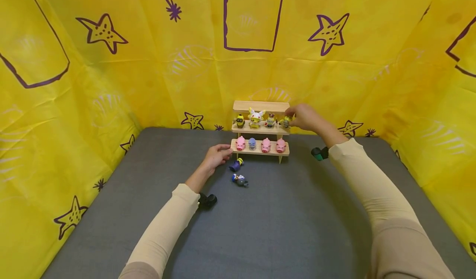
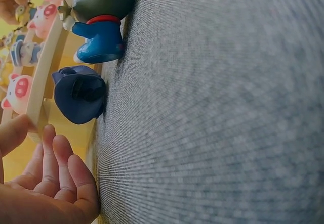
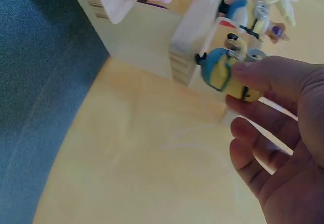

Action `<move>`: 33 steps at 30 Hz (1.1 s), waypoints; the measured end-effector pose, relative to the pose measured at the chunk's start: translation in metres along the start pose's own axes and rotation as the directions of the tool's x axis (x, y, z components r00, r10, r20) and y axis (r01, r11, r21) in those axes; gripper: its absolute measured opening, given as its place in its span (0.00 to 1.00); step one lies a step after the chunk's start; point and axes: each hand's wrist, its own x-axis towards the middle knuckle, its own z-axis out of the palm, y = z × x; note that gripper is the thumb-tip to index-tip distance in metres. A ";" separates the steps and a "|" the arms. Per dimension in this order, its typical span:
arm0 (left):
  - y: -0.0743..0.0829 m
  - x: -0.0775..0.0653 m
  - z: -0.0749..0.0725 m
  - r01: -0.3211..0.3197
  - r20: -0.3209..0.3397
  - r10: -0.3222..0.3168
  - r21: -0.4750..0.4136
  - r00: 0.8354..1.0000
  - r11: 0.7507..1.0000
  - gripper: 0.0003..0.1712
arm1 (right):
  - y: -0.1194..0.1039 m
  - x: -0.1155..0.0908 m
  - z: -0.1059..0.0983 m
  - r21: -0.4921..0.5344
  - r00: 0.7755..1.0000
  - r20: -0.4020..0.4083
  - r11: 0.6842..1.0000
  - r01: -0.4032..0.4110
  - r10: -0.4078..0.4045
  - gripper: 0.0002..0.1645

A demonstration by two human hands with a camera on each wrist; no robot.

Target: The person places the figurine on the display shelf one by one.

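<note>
A three-step wooden display shelf (image 1: 261, 106) stands at the back of the table, with small figures on its lower two boards. My right hand (image 1: 306, 118) pinches a yellow-and-blue minion figure (image 3: 223, 70) between thumb and index finger at the middle board's right end; the other fingers are loosely bent. My left hand (image 1: 215, 157) grips the left end of the lower board, thumb (image 2: 15, 133) on top and fingertips by its edge, close to a pink pig figure (image 2: 20, 90). Right beside that hand lies a minion figure in dark purple-blue (image 1: 236, 164); a grey-and-blue figure (image 1: 240, 180) lies nearer.
On the middle board stand a dark-and-yellow minion (image 1: 239, 121), a white-eared yellow figure (image 1: 255, 118) and another minion (image 1: 270, 120). Pink pigs (image 1: 265, 145) and a bluish figure (image 1: 252, 143) line the lower board. Yellow patterned cloth (image 1: 148, 76) walls in the grey table (image 1: 282, 229).
</note>
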 end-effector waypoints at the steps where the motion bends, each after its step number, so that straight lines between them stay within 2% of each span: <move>1: 0.000 0.000 0.000 0.000 0.002 0.000 0.001 1.000 1.000 0.22 | 0.000 0.001 0.001 0.001 1.000 0.000 1.000 0.001 -0.001 0.21; 6: 0.000 0.000 0.000 0.000 0.003 0.000 0.000 1.000 1.000 0.22 | 0.001 0.003 0.003 0.009 1.000 0.001 1.000 -0.003 0.003 0.22; 15: 0.001 -0.001 0.000 0.003 0.003 -0.003 0.005 1.000 1.000 0.22 | 0.006 0.004 0.004 0.117 0.999 0.028 0.992 -0.050 0.047 0.23; 33: -0.001 0.001 -0.001 0.003 -0.001 -0.003 0.009 1.000 1.000 0.22 | 0.010 0.003 0.008 0.149 0.998 0.003 0.987 -0.057 0.058 0.24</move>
